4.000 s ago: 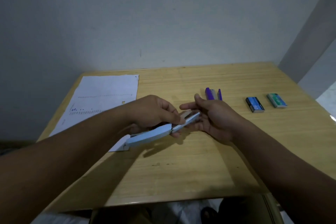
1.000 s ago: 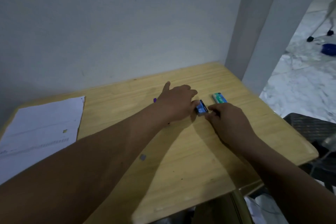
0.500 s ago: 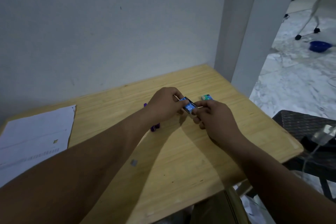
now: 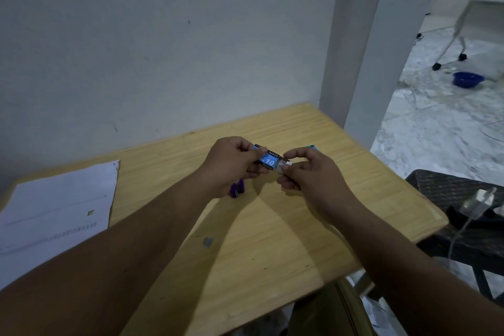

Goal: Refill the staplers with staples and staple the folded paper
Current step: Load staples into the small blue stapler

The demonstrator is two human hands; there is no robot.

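The blue staple box (image 4: 268,160), flat on the surface (image 4: 272,240) a second ago, is now lifted, with left hand (image 4: 231,163) fingers pinching it and right hand (image 4: 305,169) fingers pinching its white tray (image 4: 283,165) out, so refilling looks close.

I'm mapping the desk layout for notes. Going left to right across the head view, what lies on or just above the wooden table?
Printed paper sheets → purple stapler → left hand → blue staple box → right hand.
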